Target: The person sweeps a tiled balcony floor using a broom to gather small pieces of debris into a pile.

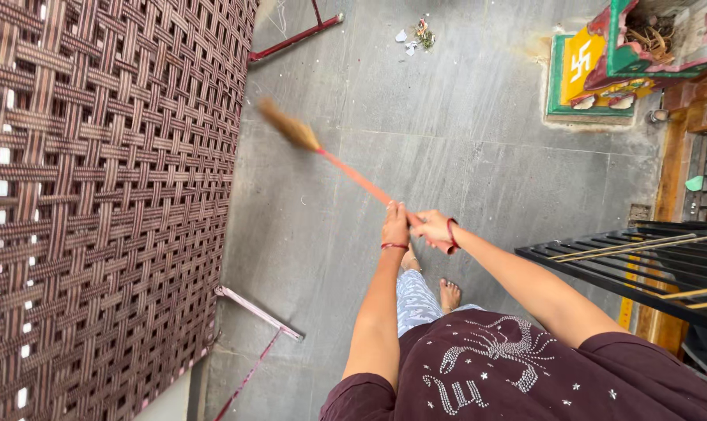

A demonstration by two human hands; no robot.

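Both hands, left hand (395, 227) and right hand (433, 228), wrap their fingers tight around the broom (346, 168) handle, steadying its blurred bristles above the floor (463, 117) beside the woven cot (104, 195).

On our left we see a cot stood on its side, its brown woven strap bed (104, 195) filling that edge, with red metal legs (291, 37) poking out onto the grey stone floor (478, 132). We find a small heap of litter (416, 35) far off on the floor, a painted green and yellow plinth (591, 74) at upper right, and a black metal grille (642, 261) beside a wooden doorframe (673, 168)
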